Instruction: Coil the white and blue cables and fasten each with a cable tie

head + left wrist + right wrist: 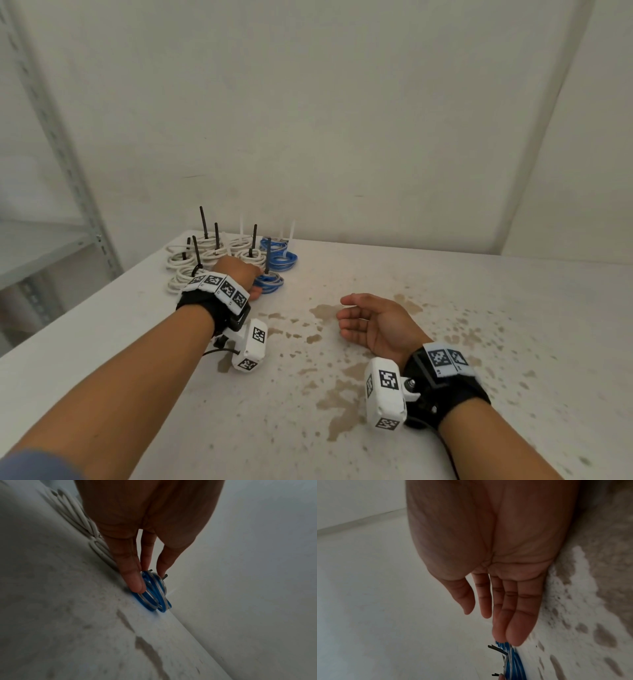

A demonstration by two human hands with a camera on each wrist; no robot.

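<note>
Your right hand (488, 547) fills the upper middle of the frame, palm to the camera, fingers (520, 616) straight and close together, pointing down, the thumb slightly apart on the left. Nothing is in its grasp. Just below your fingertips, at the bottom centre, lies a blue cable coil (515, 661) with pale strands in it. Black cable tie ends (497, 649) stick out to its left. The stained white table (590, 635) runs down the right side; a pale wall (368, 588) fills the left.
</note>
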